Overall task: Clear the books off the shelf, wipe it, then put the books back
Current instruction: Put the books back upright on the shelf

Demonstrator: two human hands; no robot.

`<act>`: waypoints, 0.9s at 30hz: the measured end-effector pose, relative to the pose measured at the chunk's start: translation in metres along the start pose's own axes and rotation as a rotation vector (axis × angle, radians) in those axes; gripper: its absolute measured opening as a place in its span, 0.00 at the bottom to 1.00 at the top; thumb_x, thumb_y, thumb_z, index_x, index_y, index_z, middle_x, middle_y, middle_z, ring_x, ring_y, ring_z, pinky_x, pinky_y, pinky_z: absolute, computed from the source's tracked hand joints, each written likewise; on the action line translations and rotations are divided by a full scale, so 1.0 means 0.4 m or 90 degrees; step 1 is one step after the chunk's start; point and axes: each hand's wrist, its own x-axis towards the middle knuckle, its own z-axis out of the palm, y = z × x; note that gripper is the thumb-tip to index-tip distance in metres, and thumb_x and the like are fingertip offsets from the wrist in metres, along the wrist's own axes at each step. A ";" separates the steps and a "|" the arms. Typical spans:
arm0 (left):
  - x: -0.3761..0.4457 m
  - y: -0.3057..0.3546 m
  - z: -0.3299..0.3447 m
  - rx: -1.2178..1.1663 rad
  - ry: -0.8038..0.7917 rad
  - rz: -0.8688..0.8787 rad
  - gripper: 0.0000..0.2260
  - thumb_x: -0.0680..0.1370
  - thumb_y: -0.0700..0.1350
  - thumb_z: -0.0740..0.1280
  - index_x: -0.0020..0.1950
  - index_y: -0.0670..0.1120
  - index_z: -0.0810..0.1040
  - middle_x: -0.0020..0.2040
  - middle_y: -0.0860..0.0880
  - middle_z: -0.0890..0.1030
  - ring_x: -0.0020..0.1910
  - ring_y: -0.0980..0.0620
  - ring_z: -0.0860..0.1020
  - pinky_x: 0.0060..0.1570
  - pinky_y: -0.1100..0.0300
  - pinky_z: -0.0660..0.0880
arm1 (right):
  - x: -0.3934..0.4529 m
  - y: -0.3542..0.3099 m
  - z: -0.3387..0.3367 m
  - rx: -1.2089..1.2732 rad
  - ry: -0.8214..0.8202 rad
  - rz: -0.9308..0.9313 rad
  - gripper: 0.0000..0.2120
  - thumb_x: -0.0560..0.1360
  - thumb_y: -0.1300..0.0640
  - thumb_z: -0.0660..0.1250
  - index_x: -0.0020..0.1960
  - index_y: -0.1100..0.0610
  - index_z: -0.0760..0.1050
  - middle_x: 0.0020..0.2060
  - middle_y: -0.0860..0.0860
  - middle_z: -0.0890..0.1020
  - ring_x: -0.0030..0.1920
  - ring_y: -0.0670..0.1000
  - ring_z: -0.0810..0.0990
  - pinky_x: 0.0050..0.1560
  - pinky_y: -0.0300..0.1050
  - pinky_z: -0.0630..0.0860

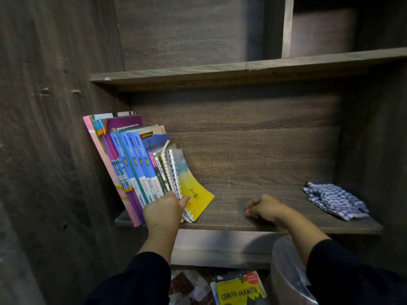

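Books [132, 164] stand as one leaning pack at the left end of the shelf [275, 223], tops tipped toward the side wall [55, 106]. Blue "fokus" volumes sit mid-pack; the spiral notebook [189, 186] with the yellow cover is outermost on the right, its cover curling away from the pack.

Our left hand [164, 211] is pressed against the pack's lower front, fingers curled around the spiral binding, thumb on the yellow cover. Our right hand [265, 208] rests on the bare shelf board near its front edge, fingers loosely curled, holding nothing we can see.

Blue-checked cloth [335, 200] lies crumpled at the shelf's right end, well apart from both hands. One more book, the yellow "Cerita Hantu" one [240, 291], lies on the floor below, beside a bin with a plastic liner [288, 271].

We judge this as the put-back step, nearly done.

Risks from here:
- No bookend. Pack bottoms sit close to the front edge; if we let go, we'd expect the feet to slide out and the pack to fan rightward or drop off the shelf.
- Notebook is floppy. It won't brace anything and may slump flat or bend its cover.
- Reaching down for the floor book takes away the only support.
- Cloth left on the shelf could get boxed in by further books.
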 end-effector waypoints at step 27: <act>0.030 -0.013 -0.017 -0.002 -0.026 0.092 0.25 0.72 0.65 0.66 0.29 0.45 0.77 0.24 0.48 0.78 0.23 0.47 0.79 0.23 0.64 0.66 | 0.086 -0.137 0.276 -0.256 0.064 -0.067 0.17 0.78 0.42 0.55 0.58 0.51 0.73 0.65 0.51 0.72 0.70 0.53 0.66 0.69 0.73 0.41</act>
